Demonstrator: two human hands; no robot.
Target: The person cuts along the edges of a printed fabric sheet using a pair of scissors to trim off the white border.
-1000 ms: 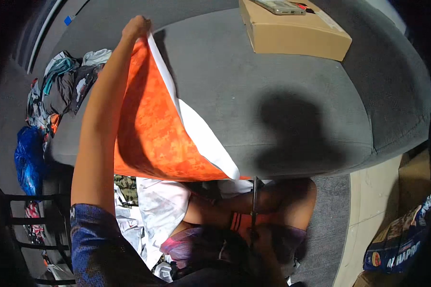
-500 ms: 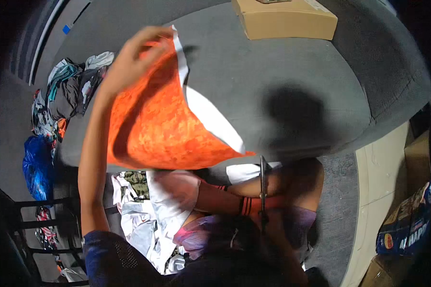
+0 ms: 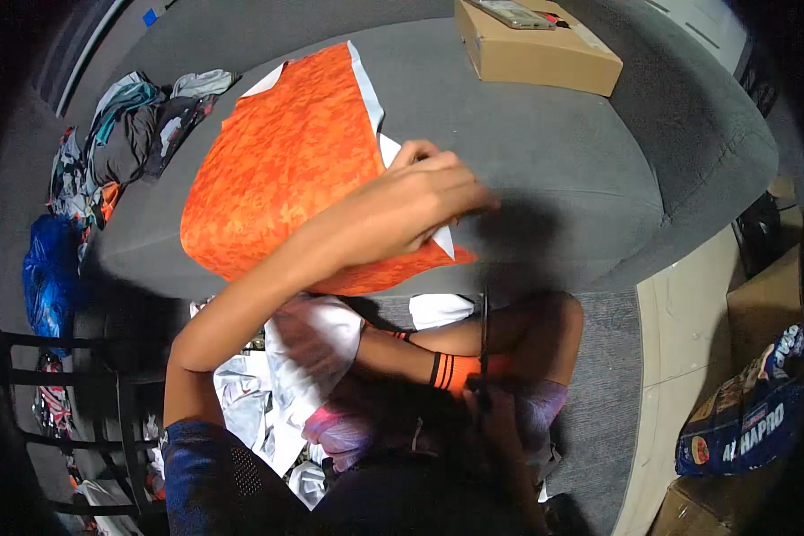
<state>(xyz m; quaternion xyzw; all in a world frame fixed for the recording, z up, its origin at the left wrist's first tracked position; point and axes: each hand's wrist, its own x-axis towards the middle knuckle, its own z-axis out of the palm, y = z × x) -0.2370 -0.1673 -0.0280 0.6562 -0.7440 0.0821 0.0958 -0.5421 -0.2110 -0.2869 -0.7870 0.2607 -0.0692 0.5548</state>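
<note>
An orange mottled piece of fabric (image 3: pixel 277 161) with a white edge lies spread on the grey sofa seat. My left hand (image 3: pixel 433 192) is over the fabric's right edge, its fingers bent and loosely apart. Nothing shows in its grasp, though its underside is hidden. Low in front of my body, my right hand (image 3: pixel 500 415) is closed around scissors (image 3: pixel 484 335), seen edge-on with the dark blades pointing up. Shadow hides much of that hand. White cloth (image 3: pixel 317 344) rests over and beside my crossed legs.
A cardboard box (image 3: pixel 545 62) with a phone (image 3: pixel 514 12) on top sits at the back of the sofa. Crumpled clothes (image 3: pixel 129 134) and a blue plastic bag (image 3: pixel 49 277) are at the left. A dark printed bag (image 3: pixel 741 429) stands on the right.
My left hand has moved from the fabric's far upper corner down and right to its near right edge. The raised fabric now lies flatter on the seat. The scissors stay in my right hand.
</note>
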